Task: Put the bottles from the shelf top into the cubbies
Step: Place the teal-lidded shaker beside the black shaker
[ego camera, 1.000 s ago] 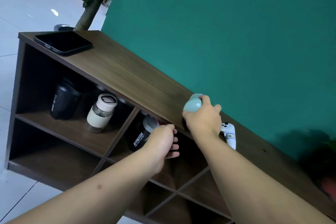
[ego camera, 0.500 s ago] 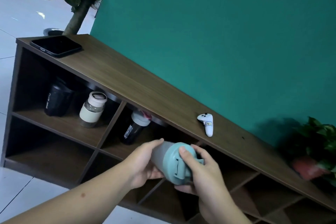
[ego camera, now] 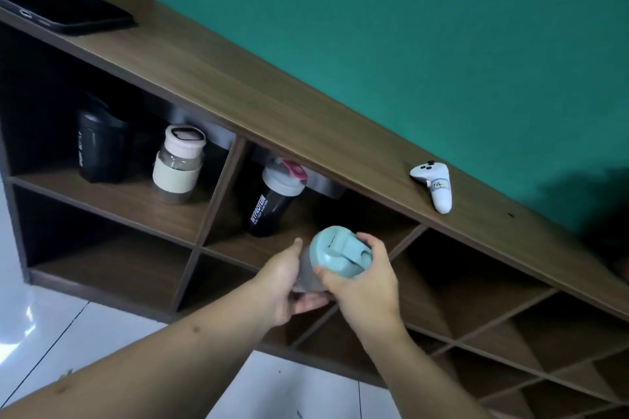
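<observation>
Gripped from both sides, a bottle with a pale teal lid (ego camera: 340, 253) is held in front of the shelf (ego camera: 238, 92), level with the front edge of the second upper cubby from the left. The left hand (ego camera: 284, 286) is curled around the frosted body, thumb up along its side and fingers wrapped underneath. The right hand (ego camera: 364, 286) is closed over the lid, fingers bent around its far rim and thumb pressed on the near edge. The bottle is tilted, with its lid turned toward the camera.

Inside that same cubby a black shaker bottle (ego camera: 269, 204) with a grey lid and a pink flip cap is seen standing; white lettering on its side reads "MYPROTEIN". In the far-left upper cubby two more bottles are kept: a black bottle (ego camera: 98, 146), whose small white print looks like "SPORT BOTTLE" but is blurred, and beside it a clear bottle with a cream sleeve (ego camera: 177, 163) and a cream lid.

On the shelf top, a black phone (ego camera: 68, 12) is laid at the left end, and a white controller (ego camera: 435, 187) is laid toward the right, near the back edge; a label with handwriting, apparently "14", is stuck on its handle.
</observation>
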